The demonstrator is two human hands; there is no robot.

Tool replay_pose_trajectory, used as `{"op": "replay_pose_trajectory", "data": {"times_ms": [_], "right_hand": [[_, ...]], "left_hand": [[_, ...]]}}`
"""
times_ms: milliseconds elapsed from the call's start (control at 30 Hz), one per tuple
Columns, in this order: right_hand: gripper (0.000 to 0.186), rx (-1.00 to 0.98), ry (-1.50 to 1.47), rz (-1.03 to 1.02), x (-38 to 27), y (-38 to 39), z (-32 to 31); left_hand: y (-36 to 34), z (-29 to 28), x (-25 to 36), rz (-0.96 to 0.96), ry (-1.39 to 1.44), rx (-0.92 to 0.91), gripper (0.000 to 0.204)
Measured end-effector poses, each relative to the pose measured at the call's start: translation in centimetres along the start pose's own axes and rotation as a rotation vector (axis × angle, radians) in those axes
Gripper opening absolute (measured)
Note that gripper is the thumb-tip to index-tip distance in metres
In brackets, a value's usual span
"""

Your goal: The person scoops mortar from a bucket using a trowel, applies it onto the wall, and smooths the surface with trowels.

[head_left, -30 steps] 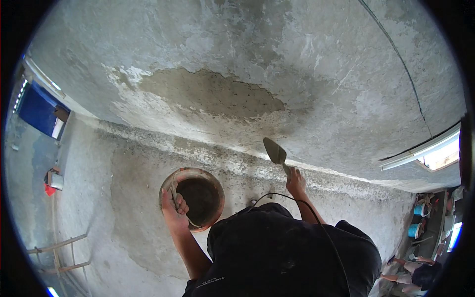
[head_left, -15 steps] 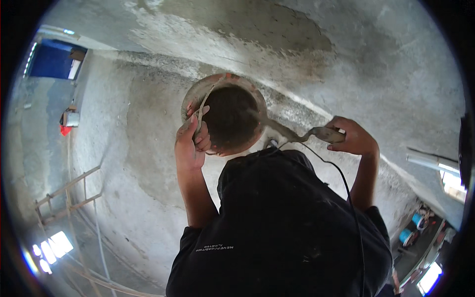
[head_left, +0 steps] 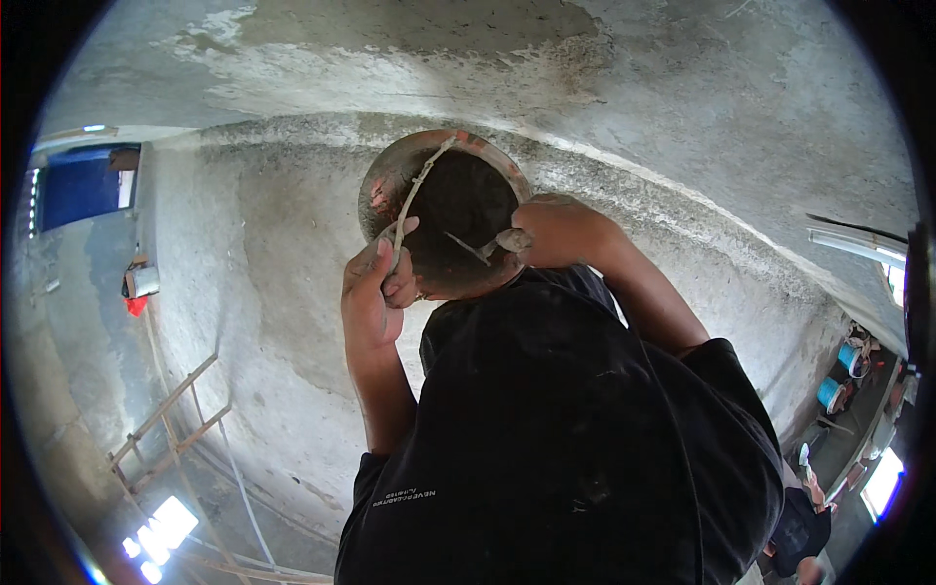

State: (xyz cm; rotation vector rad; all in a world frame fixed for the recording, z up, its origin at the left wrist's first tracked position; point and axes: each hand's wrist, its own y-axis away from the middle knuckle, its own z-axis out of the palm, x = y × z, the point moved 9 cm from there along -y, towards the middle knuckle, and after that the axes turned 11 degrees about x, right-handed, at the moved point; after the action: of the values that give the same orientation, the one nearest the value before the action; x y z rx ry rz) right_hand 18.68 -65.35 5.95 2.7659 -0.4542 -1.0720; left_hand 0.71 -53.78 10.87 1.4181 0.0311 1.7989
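A reddish bucket (head_left: 378,185) smeared with grey hangs before my body, a dark mortar-like mix (head_left: 468,200) inside it. My left hand (head_left: 374,288) is closed round the bucket's crusted handle (head_left: 413,190), which runs up to the far rim. At the bucket's right side, my right hand (head_left: 565,232) grips a trowel (head_left: 512,240) by its grip. The trowel's blade is seen nearly edge-on over the mix, pointing left. Whether it touches the mix I cannot tell.
A grey plastered wall (head_left: 702,127) runs along the far side above the concrete floor (head_left: 292,253). A wooden frame (head_left: 175,419) stands at the left. At the lower right are blue buckets (head_left: 831,393) and another person (head_left: 804,526).
My right hand has moved left with the trowel, from out beside the bucket to over its right part. My left hand still holds the handle. Another person has come into sight at the lower right.
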Motion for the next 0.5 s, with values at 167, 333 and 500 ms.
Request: {"op": "replay_pose_trajectory", "data": {"times_ms": [167, 333, 500], "right_hand": [[0.032, -0.143, 0.131, 0.086, 0.1, -2.3, 3.0], [0.034, -0.153, 0.064, 0.025, -0.4, -3.4, 4.8], [0.042, -0.096, -0.047, -0.089, -0.3, -3.1, 3.2]], "left_hand": [[0.8, 1.8, 0.4, 0.007, -0.055, -0.053, 0.052], [1.2, 2.9, 0.5, -0.016, -0.099, -0.056, 0.052], [0.9, 3.4, 0.3, -0.018, -0.118, -0.07, 0.054]]}}
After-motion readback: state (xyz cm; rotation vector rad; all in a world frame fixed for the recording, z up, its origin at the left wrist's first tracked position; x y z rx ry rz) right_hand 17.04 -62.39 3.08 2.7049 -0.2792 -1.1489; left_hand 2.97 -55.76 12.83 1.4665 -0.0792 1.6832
